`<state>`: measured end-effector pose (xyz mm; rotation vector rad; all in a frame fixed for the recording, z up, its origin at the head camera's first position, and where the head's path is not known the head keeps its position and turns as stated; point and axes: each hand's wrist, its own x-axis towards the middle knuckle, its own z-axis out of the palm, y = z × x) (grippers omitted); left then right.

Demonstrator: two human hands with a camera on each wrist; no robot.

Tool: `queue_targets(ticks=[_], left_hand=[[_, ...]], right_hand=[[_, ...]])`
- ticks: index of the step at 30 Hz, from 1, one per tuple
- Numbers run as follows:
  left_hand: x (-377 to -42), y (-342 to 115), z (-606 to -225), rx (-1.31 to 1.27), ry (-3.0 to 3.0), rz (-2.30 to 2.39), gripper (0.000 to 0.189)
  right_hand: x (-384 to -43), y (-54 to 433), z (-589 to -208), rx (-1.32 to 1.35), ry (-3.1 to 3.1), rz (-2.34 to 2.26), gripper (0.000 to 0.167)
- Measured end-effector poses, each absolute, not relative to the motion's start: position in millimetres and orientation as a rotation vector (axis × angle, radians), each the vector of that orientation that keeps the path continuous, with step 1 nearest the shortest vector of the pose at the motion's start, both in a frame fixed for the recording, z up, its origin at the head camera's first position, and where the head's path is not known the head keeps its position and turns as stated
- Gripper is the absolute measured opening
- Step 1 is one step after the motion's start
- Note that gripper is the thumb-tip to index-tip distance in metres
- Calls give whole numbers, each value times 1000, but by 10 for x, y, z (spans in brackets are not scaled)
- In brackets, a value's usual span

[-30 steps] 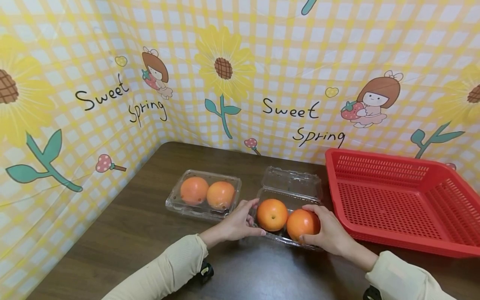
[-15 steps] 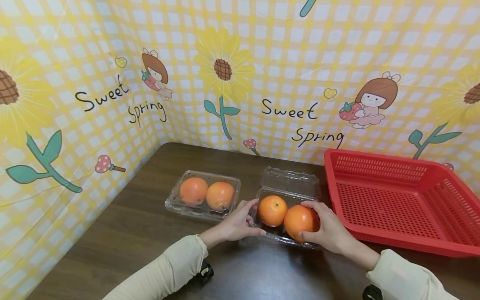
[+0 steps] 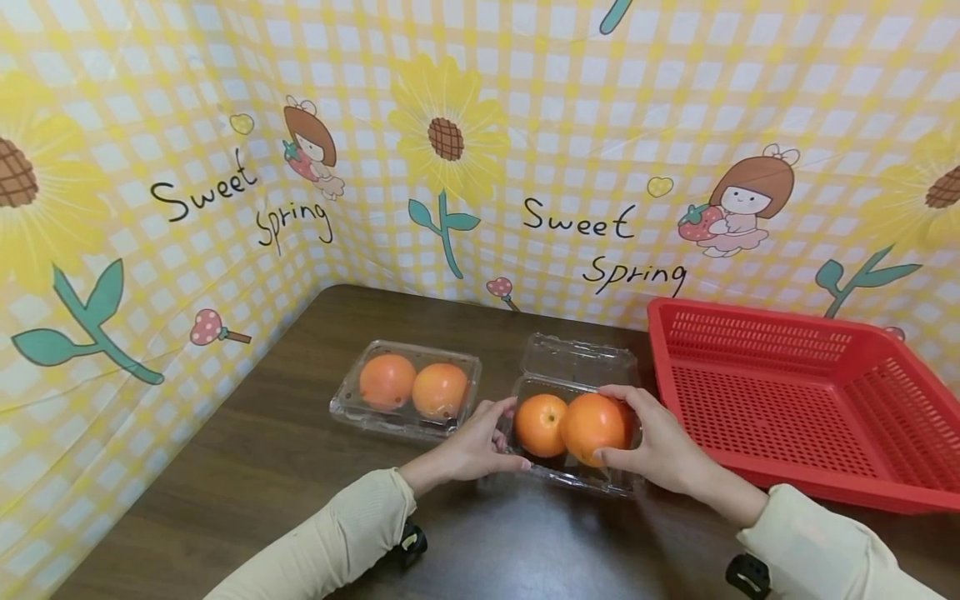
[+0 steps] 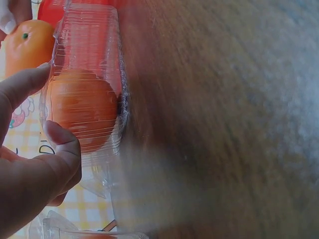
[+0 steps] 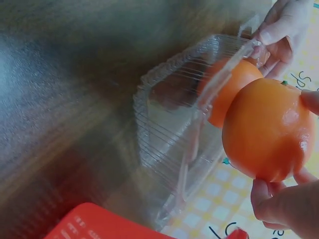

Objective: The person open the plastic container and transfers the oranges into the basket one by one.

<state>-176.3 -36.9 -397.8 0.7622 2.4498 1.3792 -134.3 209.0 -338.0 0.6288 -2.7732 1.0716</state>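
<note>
In the head view, my right hand [image 3: 663,446] grips an orange [image 3: 594,427] between thumb and fingers. The right wrist view shows this held orange [image 5: 266,132] raised above the rim of a clear plastic clamshell box [image 5: 142,112]. A second orange [image 3: 540,425] sits in the left part of that box, partly behind the held one. My left hand [image 3: 472,442] holds the box's left end, thumb at the front and fingers at the side. The hinged lid [image 3: 579,360] lies open toward the back. Seen from the left wrist, the thumb touches the box wall [image 4: 112,55].
Left of the open box stands a closed clear clamshell box [image 3: 390,427] with two oranges inside. A red perforated basket [image 3: 750,473] stands close on the right. Behind the dark wooden table [image 3: 247,467] hangs a patterned yellow checked cloth [image 3: 480,167].
My right hand has raised the right orange out of its place and shifted it slightly left. The other orange rolled a little. My left hand has stayed on the box.
</note>
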Motion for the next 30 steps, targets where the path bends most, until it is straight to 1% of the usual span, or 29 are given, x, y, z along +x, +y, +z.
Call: queue_targets(ticks=[9, 23, 30], left_hand=[[-1762, -385, -3962, 738, 2459, 1369, 84], [-1763, -378, -3990, 749, 2467, 1380, 84], [-1773, -368, -3987, 757, 2470, 1360, 84]], right_hand=[[-1429, 2145, -3231, 674, -2739, 1114, 63], [-1513, 2290, -2894, 501, -2801, 1146, 66], [-1589, 2411, -2707, 478, -2798, 1151, 67]])
